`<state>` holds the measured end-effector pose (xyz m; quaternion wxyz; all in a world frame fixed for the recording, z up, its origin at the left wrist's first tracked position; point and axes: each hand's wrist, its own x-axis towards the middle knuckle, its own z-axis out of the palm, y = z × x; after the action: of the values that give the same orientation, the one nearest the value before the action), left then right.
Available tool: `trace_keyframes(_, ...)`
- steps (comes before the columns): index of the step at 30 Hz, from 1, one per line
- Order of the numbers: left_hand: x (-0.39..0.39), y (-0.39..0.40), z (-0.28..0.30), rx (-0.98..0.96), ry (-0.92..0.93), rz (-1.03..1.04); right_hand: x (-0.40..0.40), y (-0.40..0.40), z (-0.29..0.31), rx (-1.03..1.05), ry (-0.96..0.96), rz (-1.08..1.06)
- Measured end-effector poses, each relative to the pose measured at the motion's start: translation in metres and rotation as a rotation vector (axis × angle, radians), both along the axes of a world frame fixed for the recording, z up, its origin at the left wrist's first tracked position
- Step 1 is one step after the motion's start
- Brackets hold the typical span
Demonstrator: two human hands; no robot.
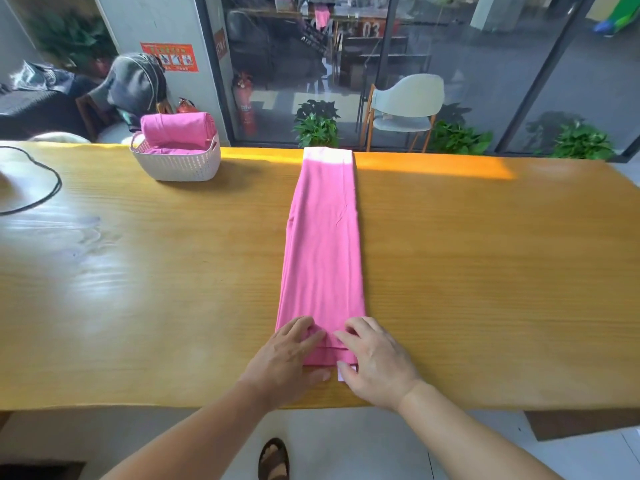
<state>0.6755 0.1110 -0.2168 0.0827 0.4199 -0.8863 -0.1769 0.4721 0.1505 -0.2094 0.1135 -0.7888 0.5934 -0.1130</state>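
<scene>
View: head camera, looking forward and down
Item: pink cloth (pixel 323 251) – folded into one long narrow strip of several layers
Location: flat on the wooden table (pixel 485 271), running from the near edge straight out to the far edge, where sunlight falls on its end
Left hand (pixel 289 355): on the near end of the strip; fingers bent over the top layer with the tips tucked in, thumb lying along the near edge – a pinch on the fabric
Right hand (pixel 375 362): beside the left hand on the same end; fingers curled onto the top, thumb at the corner by a white label (pixel 347 373), likewise pinching
Handling, as judged: light, soft and limp; no stiffness of its own, so layers may slide or splay if lifted at one point
Where to hold: the near end across its full width, both corners, keeping the side edges in line
Nearby: white basket (pixel 176 166) at the far left of the table, holding a rolled pink piece (pixel 176 128); black cable (pixel 52 192) at the left edge
</scene>
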Motion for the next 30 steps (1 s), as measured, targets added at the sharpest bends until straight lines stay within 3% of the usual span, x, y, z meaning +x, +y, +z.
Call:
trace_keyframes(3,0.004,-0.007,0.002,0.045,-0.022,-0.015,-0.006,0.001,0.007,0.037,0.03,0.057)
trace_keyframes(9,0.002,-0.02,-0.009,-0.187,-0.126,-0.075,-0.008,-0.008,0.012,0.051,0.13,0.147)
trace_keyframes(16,-0.012,-0.026,0.011,0.011,-0.051,0.165,-0.003,-0.015,0.009,-0.015,0.214,0.089)
trace_keyframes(23,-0.008,-0.023,0.017,0.066,0.024,0.146,-0.008,-0.043,0.022,0.286,-0.189,-0.242)
trace_keyframes(27,-0.008,-0.02,0.02,0.051,-0.132,0.032,-0.009,-0.055,0.03,0.371,-0.211,-0.262)
trace_keyframes(30,-0.007,-0.028,0.01,-0.03,-0.1,-0.005,-0.01,-0.06,0.032,0.413,-0.212,-0.265)
